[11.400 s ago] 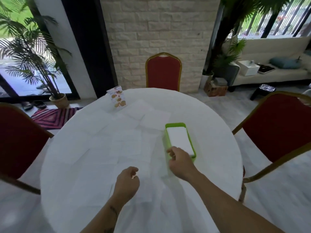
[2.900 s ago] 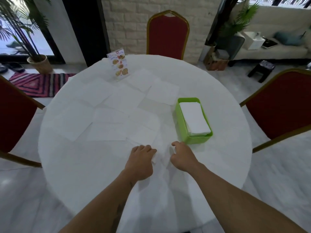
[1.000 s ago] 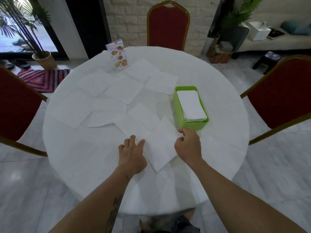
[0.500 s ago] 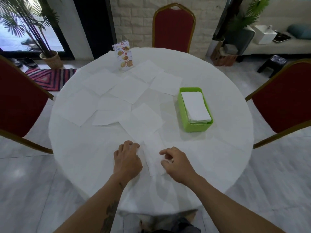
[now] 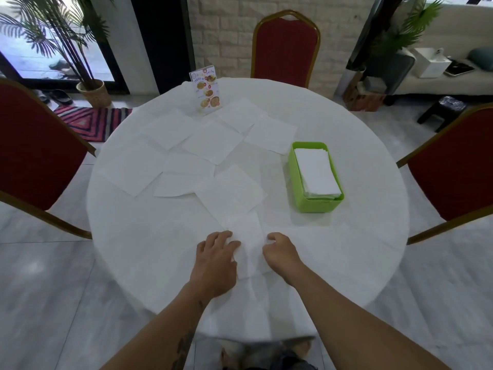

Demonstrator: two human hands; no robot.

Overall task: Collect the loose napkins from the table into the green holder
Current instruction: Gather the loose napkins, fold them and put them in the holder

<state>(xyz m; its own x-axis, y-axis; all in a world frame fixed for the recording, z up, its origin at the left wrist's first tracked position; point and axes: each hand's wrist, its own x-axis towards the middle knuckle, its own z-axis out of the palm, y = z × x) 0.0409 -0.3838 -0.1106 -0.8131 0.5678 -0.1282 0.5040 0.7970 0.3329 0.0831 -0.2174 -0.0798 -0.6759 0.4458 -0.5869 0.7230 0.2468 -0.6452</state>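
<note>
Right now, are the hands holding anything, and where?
Both hold a folded napkin: left hand rests on its left edge, right hand on its right edge.

Napkins spread on the tabletop (image 5: 346, 263), holder at the right

The holder (image 5: 293, 180) stands on the right half of the tabletop, with a stack of napkins (image 5: 317, 172) inside it. Loose napkins (image 5: 213, 141) lie overlapping on the left and middle part, behind the hands. One folded napkin (image 5: 250, 244) lies at the near edge, between the left hand (image 5: 216, 259) and the right hand (image 5: 280, 253), touching both. A menu card (image 5: 206, 89) stands at the far side, behind the loose napkins. One chair (image 5: 285, 46) is behind the tabletop, one at each side
</note>
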